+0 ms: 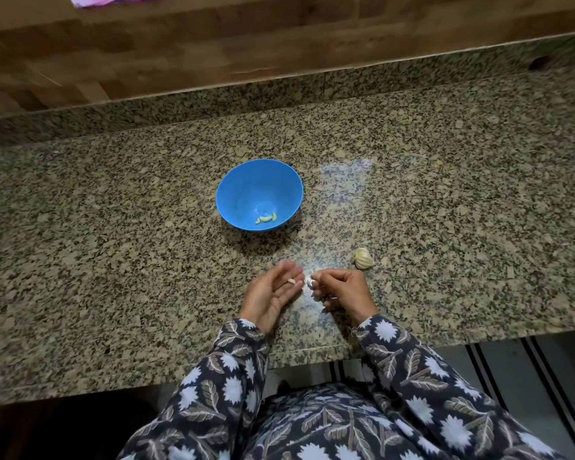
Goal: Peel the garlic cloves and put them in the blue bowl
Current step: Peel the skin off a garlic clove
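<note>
Though blurred, clove [291, 281] on left hand [273, 295] (unclear white bits [310, 281] in right hand [344, 290])

A speckled granite counter [113, 260] fills the view, with a raised ledge [213, 97] of the same stone along its far edge at 12 o'clock. A blue bowl [246, 180] stands upright near the middle. At 4 o'clock from the bowl, apart from it, a piece of garlic [363, 258] lies on the bare stone.
</note>
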### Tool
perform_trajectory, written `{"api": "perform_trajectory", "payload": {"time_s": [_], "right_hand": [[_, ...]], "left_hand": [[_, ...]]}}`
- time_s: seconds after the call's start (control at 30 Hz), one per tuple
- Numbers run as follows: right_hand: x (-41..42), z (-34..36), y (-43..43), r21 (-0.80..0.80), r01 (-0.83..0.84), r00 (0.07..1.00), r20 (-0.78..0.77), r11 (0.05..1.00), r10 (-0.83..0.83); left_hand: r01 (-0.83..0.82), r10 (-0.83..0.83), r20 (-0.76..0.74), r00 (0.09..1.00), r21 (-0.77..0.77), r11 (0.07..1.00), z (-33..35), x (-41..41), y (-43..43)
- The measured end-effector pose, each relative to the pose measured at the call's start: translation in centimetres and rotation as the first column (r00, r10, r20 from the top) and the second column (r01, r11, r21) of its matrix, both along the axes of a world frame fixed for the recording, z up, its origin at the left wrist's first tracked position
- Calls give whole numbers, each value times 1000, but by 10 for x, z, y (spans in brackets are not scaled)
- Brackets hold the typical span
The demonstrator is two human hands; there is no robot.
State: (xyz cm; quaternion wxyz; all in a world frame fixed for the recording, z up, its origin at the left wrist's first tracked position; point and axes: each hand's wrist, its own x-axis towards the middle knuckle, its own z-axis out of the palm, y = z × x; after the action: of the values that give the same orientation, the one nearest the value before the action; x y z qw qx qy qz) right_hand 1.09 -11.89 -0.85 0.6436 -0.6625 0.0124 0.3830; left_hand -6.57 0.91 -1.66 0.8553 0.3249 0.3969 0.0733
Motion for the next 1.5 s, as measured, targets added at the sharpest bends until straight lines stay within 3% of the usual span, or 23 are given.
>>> {"api": "perform_trajectory", "payload": {"time_s": [0.07, 0.1, 0.13, 0.2, 0.3, 0.37, 0.5, 0.57, 0.67, 0.73, 0.83, 0.9, 0.97, 1.17, 1.23, 1.27, 1.33, 1.37, 1.4, 1.43, 1.47, 1.5], "right_hand": [[2, 0, -2, -5, 53, 999, -13, 999, -53], [3, 0, -4, -4, 76, 997, -25, 997, -76], [4, 0, -5, -2, 93, 995, -38, 996, -93], [5, -1, -7, -8, 107, 993, -54, 994, -107], [5, 0, -8, -32, 84, 995, -52, 996, -85], [5, 0, -9, -39, 79, 996, -49, 996, -81], [10, 0, -19, -49, 123, 992, -25, 991, -125], [14, -1, -26, -61, 138, 990, -8, 989, -138], [15, -3, -32, -91, 140, 990, 9, 986, -140], [13, -5, -33, -106, 140, 990, 24, 985, -138], [8, -6, -32, -86, 173, 984, 45, 981, -169], [5, -7, -31, -76, 201, 979, 60, 977, -197], [2, -8, -31, -74, 218, 973, 87, 973, -212], [-16, -10, -34, -75, 143, 980, 151, 987, -131], [-23, -10, -32, -64, 91, 986, 148, 994, -81], [-27, -8, -31, -59, 63, 990, 134, 996, -54], [-33, -8, -26, -84, -2, 989, 147, 996, 15], [-36, -9, -22, -104, -44, 981, 186, 994, 63], [-41, -10, -17, -125, -88, 969, 220, 988, 114], [-47, -12, -11, -142, -131, 955, 247, 981, 163], [-56, -12, -2, -150, -183, 942, 257, 972, 217], [-67, -12, 8, -163, -256, 917, 270, 953, 293]], "left_hand": [[-79, 99, -55, 994, 286, 955, -2, -4, 11], [-53, 128, -114, 985, 508, 860, -2, -7, 18], [31, 148, -184, 972, 720, 693, -3, -10, 26], [239, 102, -291, 951, 904, 354, -7, -18, 35], [477, -73, -472, 879, 874, 95, -25, -26, 31], [533, -89, -529, 844, 845, 33, -35, -28, 27], [444, 0, -444, 896, 896, -31, -31, -26, 15], [407, -117, -416, 902, 909, -90, -27, -22, 1], [466, -357, -503, 787, 864, -189, -26, -13, -20], [490, -381, -571, 727, 821, -294, -32, -4, -22], [454, -392, -575, 718, 814, -362, -24, -6, -15], [306, -397, -540, 742, 799, -517, -18, -16, -10], [161, -444, -504, 741, 775, -611, -18, -31, -7], [212, -390, -620, 681, 677, -705, -10, -42, -1], [406, -265, -681, 683, 655, -637, -9, -43, -7], [526, -178, -674, 717, 690, -497, -7, -44, -11], [595, -5, -595, 804, 803, 41, 2, -50, -15], [497, 65, -543, 837, 806, 321, 6, -58, -11], [342, 144, -484, 863, 771, 538, 11, -70, -7], [151, 235, -417, 878, 707, 691, 14, -86, -2], [-55, 333, -346, 877, 617, 785, 17, -106, 3], [-249, 434, -273, 859, 518, 818, 20, -128, 5]]}}
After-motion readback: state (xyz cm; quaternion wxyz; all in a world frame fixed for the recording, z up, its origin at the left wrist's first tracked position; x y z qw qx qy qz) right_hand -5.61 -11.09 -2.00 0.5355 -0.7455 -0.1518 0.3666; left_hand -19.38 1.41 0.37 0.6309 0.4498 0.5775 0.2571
